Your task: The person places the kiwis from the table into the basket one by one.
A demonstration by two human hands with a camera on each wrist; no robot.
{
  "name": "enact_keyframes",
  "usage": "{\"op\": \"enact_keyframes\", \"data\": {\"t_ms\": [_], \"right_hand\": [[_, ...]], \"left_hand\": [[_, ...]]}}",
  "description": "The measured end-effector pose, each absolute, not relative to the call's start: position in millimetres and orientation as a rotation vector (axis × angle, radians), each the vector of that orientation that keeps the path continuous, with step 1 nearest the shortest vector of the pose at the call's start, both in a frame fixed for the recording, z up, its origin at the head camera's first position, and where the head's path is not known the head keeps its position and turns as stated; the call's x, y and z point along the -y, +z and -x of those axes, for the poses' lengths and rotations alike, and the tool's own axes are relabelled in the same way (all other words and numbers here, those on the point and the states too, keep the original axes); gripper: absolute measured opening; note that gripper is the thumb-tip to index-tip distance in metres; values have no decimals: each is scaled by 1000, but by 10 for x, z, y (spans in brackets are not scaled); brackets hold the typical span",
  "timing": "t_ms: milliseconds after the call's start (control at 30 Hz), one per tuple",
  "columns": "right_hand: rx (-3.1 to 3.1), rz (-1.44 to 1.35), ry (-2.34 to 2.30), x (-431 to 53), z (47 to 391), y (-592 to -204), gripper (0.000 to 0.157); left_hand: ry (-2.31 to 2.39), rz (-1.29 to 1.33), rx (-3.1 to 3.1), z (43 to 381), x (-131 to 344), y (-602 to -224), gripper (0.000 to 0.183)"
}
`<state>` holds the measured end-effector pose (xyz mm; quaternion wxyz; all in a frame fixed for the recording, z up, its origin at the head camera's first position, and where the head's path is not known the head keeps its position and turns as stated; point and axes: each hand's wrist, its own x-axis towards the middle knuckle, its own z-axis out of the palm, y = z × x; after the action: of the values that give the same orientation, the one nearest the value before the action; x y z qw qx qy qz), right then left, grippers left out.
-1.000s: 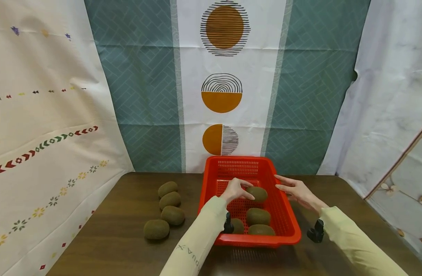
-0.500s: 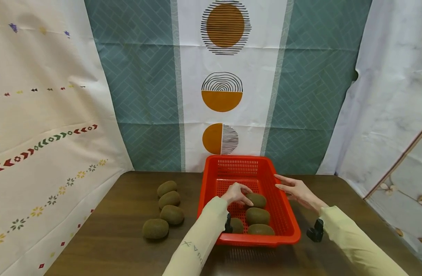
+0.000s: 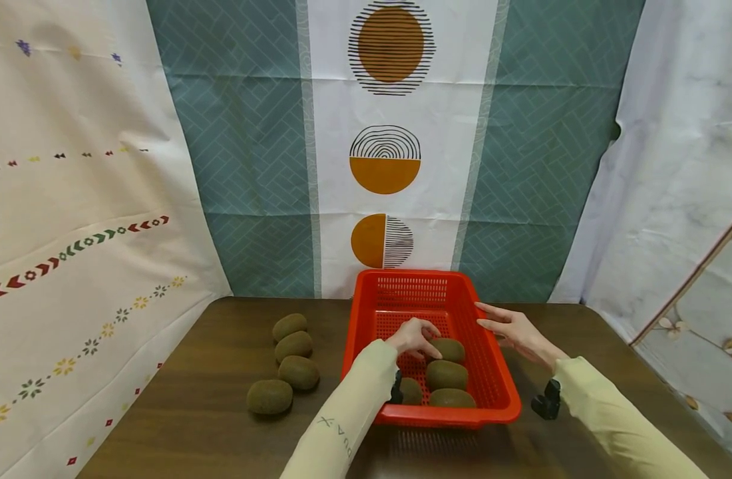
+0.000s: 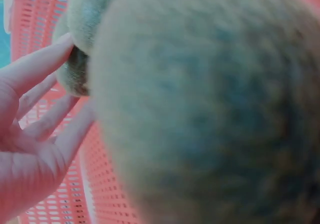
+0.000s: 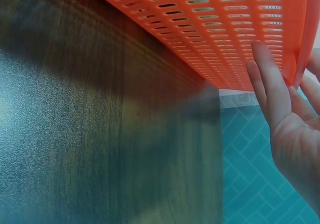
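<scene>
I see the left hand [image 3: 415,338] relaxed, the far kiwi [image 3: 450,350] at its four o'clock inside the red basket [image 3: 456,416]; a blurred kiwi [image 4: 205,103] hides some fingertips close-up. Only my right-wrist view reveals the outer three-o'clock wall [image 5: 225,48] beside the loose-fingered right hand [image 5: 290,114].

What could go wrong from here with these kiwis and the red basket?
The left hand is right against the farthest kiwi in the red basket, so a careless move might roll it into its neighbour.

The black wrist device sits close to the kiwi at the basket's near left and could bump it.

The four kiwis on the table lie loose, so the left sleeve might knock one.
</scene>
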<state>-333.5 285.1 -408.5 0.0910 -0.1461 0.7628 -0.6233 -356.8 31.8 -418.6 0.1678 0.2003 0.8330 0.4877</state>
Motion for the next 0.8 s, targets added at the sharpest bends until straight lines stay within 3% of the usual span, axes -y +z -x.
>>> {"op": "enact_keyframes", "data": {"t_ms": [800], "right_hand": [[-2245, 475, -1860, -2840, 3314, -4078, 54]], "left_hand": [[1555, -771, -2375, 3434, -5, -3325, 34]]}}
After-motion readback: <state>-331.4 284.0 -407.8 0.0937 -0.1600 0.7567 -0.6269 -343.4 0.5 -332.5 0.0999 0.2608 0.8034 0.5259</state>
